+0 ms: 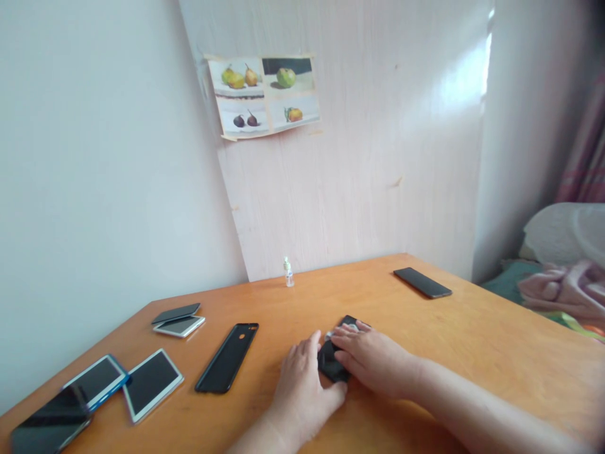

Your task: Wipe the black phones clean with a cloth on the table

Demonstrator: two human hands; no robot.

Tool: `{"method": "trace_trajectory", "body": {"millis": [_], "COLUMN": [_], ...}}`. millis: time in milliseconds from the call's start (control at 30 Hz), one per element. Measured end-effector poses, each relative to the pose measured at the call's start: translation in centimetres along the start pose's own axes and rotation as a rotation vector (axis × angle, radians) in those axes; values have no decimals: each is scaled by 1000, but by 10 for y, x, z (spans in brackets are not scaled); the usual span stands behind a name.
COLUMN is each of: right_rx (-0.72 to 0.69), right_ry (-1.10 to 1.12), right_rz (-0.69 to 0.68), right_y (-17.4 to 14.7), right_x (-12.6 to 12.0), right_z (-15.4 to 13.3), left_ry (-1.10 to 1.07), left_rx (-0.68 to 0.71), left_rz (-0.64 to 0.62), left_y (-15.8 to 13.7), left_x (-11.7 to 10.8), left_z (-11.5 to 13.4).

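A black phone (pixel 333 366) lies flat on the wooden table (pixel 472 340), near the front edge, between the person's two hands. The left hand (pixel 302 384) rests against the phone's left side, fingers loosely together, thumb touching the near end. The right hand (pixel 373 356) lies flat over the phone's right side, fingers pressing a small white cloth (pixel 347 329) on the far end; whether it grips the cloth cannot be told. Left of the hands a black phone case (pixel 227 357) lies at an angle. Further left are a white tablet (pixel 152 383), a blue-edged phone (pixel 97 380) and a dark phone (pixel 50 427) at the corner. Behind them two phones sit stacked (pixel 178 318). A small bottle (pixel 288 272) stands by the wall. Another dark phone (pixel 422 282) lies well apart at the far right. A fruit poster (pixel 265 94) hangs on the board above.
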State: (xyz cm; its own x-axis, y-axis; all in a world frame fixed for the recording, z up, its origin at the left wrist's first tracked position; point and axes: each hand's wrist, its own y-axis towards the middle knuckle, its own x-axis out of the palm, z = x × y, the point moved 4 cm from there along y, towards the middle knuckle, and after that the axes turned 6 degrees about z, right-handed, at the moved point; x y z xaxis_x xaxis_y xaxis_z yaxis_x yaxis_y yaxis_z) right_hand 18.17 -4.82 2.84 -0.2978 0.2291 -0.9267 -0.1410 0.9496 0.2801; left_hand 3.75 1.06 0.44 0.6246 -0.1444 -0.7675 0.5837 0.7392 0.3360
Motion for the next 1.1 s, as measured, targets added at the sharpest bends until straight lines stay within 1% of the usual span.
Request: {"method": "trace_trajectory", "body": {"millis": [67, 100, 167, 233, 333, 400, 433, 500, 600, 633, 667, 700, 733, 800, 867, 933, 1000, 1100], "right_rx": [-136, -174, -181, -98, 111, 181, 174, 94, -106, -158, -181, -167, -119, 37, 163, 233, 217, 59], "right_ry": [110, 154, 172, 88, -82, -115, -98, -16, 158, 203, 232, 237, 219, 132, 43, -3, 10, 130], "right_rz": [-49, -70, -79, -48, 13, 32, 37, 33, -19, -42, -57, -62, -57, -23, 9, 31, 31, -28], "right_y": [-6, -8, -8, -4, 3, 5, 4, 2, -6, -8, -9, -9, -7, -2, 3, 5, 4, -3], "right_x": [-2, -3, -3, -1, 2, 3, 3, 1, -2, -3, -3, -2, 0, 4, 10, 14, 15, 10], "right_z": [-22, -29, -27, -8, 30, 39, 36, 16, -23, -31, -33, -30, -21, 8, 35, 50, 45, 9], "left_ry": [10, 12, 11, 7, -1, -5, -6, -1, 29, 44, 58, 72, 84, 100, 107, 110, 105, 89], "left_rx": [11, 15, 13, 2, -3, -4, -4, -6, -17, -24, -33, -43, -51, -60, -58, -54, -52, -43], "left_rz": [-1, 0, 4, 3, -5, 1, 4, 11, 7, 0, -8, -16, -18, -21, -30, -34, -26, -5], "left_y": [0, 0, 0, -1, -2, -2, -1, 1, 4, 4, 5, 5, 5, 5, 5, 4, 4, 4], "left_x": [1, 2, 1, 0, 0, 0, 0, 1, 1, 0, 0, -1, -2, -4, -5, -6, -6, -4], "left_z": [-1, -1, -1, 0, 1, 1, 0, -3, -8, -9, -10, -10, -10, -7, -4, -3, -3, -6]}}
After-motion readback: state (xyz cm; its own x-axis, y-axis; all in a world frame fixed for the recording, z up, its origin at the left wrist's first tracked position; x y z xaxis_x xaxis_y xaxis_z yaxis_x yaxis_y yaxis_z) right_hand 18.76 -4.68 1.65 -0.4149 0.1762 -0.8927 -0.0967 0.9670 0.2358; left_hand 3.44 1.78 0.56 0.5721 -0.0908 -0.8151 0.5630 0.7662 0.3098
